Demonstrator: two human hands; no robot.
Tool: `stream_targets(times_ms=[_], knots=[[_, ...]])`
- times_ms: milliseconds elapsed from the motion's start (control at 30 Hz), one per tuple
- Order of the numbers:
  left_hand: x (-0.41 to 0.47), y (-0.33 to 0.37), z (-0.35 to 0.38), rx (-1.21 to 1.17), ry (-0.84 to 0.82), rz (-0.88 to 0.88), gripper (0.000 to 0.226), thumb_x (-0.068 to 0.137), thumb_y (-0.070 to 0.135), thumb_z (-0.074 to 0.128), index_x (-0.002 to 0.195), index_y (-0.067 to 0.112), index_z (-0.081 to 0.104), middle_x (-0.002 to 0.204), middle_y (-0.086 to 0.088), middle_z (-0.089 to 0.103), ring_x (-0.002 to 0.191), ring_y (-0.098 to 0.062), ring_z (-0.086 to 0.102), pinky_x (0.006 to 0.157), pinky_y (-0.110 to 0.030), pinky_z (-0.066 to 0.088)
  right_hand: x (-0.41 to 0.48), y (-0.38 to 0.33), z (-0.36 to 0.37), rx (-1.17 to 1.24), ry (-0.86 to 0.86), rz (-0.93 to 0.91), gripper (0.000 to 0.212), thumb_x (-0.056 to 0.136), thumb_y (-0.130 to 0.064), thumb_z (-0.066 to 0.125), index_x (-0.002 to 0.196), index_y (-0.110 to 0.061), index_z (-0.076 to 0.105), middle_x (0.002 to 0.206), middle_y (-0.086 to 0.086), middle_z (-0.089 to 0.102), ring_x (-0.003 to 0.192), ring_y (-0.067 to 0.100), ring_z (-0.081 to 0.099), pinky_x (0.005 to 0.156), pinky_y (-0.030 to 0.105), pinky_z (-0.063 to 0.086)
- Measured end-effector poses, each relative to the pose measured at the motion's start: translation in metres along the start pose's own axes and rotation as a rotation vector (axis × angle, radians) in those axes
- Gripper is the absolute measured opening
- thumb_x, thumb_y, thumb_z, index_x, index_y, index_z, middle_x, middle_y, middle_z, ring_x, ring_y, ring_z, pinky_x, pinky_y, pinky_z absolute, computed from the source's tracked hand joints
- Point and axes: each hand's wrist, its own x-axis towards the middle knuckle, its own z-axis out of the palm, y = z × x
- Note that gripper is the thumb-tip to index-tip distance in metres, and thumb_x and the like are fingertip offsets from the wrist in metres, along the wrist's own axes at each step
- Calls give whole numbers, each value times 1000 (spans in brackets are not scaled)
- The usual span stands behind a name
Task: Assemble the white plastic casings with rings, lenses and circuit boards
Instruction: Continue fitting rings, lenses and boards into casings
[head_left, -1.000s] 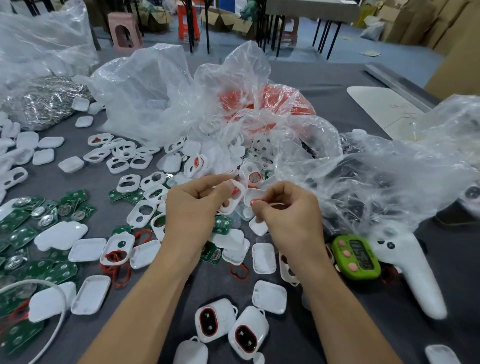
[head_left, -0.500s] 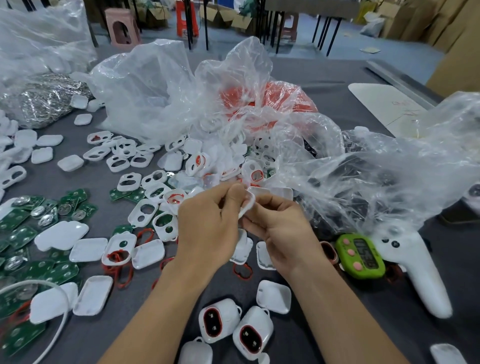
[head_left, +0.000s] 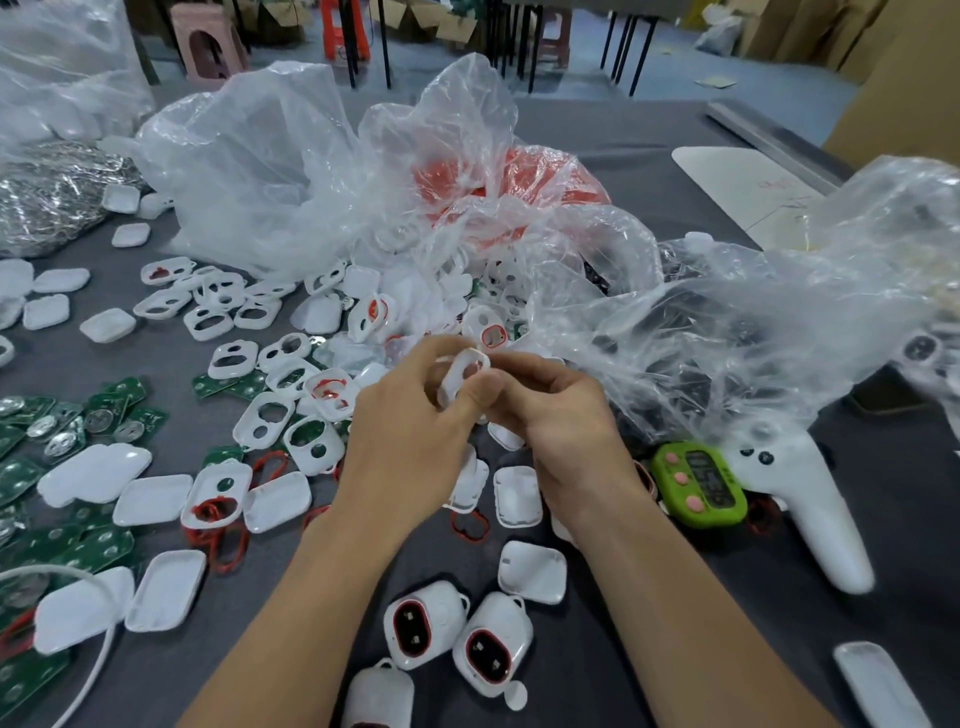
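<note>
Above the middle of the grey table (head_left: 909, 545), both hands meet around one white casing (head_left: 464, 375), lifted clear of the parts below. The left hand (head_left: 410, 431) pinches it between thumb and forefinger, its fingers (head_left: 441, 348) curled over the far edge while the thumb presses the near face. The right hand (head_left: 561, 415) closes on the casing's right side, its fingers (head_left: 530, 366) bent and touching the left thumb. The casing stands tilted on edge, its oval opening just visible between the two sets of fingers. Left of the hands lie loose frames (head_left: 270, 421), red rings (head_left: 470, 525) and green boards (head_left: 31, 467). Near the person, between the forearms, sit two closed units (head_left: 423, 626) with red-ringed dark windows. Right of the hands are a green timer (head_left: 698, 480) and a white controller (head_left: 810, 509). Clear bags (head_left: 270, 171) are heaped on the far side.
</note>
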Motion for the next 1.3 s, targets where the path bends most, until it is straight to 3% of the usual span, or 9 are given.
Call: stream_targets(times_ms=[167, 267, 333, 433, 633, 733, 867, 1200, 1300], knots=[[4, -1, -2, -239, -112, -66, 27, 84, 50, 68, 108, 41, 60, 88, 10, 78, 59, -6, 62, 55, -20, 46, 1, -11, -8, 112, -126, 138, 12, 83, -7, 75, 85, -17, 81, 88, 2, 78, 76, 8, 71, 73, 20, 52], [5, 0, -3, -413, -197, -43, 24, 91, 24, 73, 114, 26, 65, 98, 2, 80, 76, -6, 70, 63, -15, 51, 0, -14, -12, 166, -180, 148, 14, 69, -17, 79, 82, -19, 82, 85, -1, 78, 72, 6, 71, 71, 18, 53], [5, -1, -4, -498, -204, -54, 31, 88, 13, 77, 116, 24, 71, 106, -1, 79, 96, -13, 74, 78, -25, 59, 1, -14, -14, 174, -180, 135, 17, 65, -16, 80, 81, -19, 83, 86, 0, 78, 75, 8, 72, 74, 19, 57], [5, -4, -4, -520, -173, -66, 37, 78, 19, 79, 110, 37, 79, 109, 1, 79, 105, -20, 73, 92, -35, 60, 1, -13, -14, 155, -167, 119, 12, 70, -9, 79, 76, -19, 83, 81, 2, 79, 75, 10, 75, 75, 23, 62], [6, -8, -8, -562, -226, -55, 43, 74, 19, 83, 113, 36, 78, 112, -1, 78, 105, -19, 74, 81, -26, 60, 0, -13, -15, 46, -153, 76, 22, 86, 7, 72, 82, -14, 78, 78, 4, 77, 70, 13, 74, 69, 23, 62], [5, -9, -7, -507, -247, -84, 50, 72, 28, 85, 120, 35, 73, 110, -7, 77, 90, -26, 70, 79, -39, 56, -4, -16, -17, 17, -148, 47, 17, 84, 6, 76, 86, -10, 79, 81, 7, 78, 72, 17, 75, 59, 22, 59], [0, -11, -5, -514, -240, -75, 40, 79, 24, 84, 116, 36, 73, 105, -3, 80, 92, -21, 77, 76, -23, 59, -5, -15, -16, 11, -128, 12, 16, 82, 5, 79, 84, -11, 80, 88, 14, 77, 76, 20, 74, 63, 25, 59], [-1, -15, -5, -445, -124, -122, 32, 83, 18, 78, 107, 39, 74, 89, 1, 81, 81, -14, 77, 66, -14, 55, -5, -12, -8, -154, -94, -108, 9, 83, -3, 80, 89, -10, 81, 89, 10, 79, 83, 22, 76, 65, 26, 60], [-1, -12, -6, -433, -116, -127, 27, 84, 21, 76, 107, 36, 76, 85, 1, 80, 76, -9, 76, 63, -10, 52, -5, -11, -7, -139, -87, -147, 10, 82, -2, 80, 84, -11, 81, 87, 11, 79, 79, 18, 75, 76, 31, 61]])
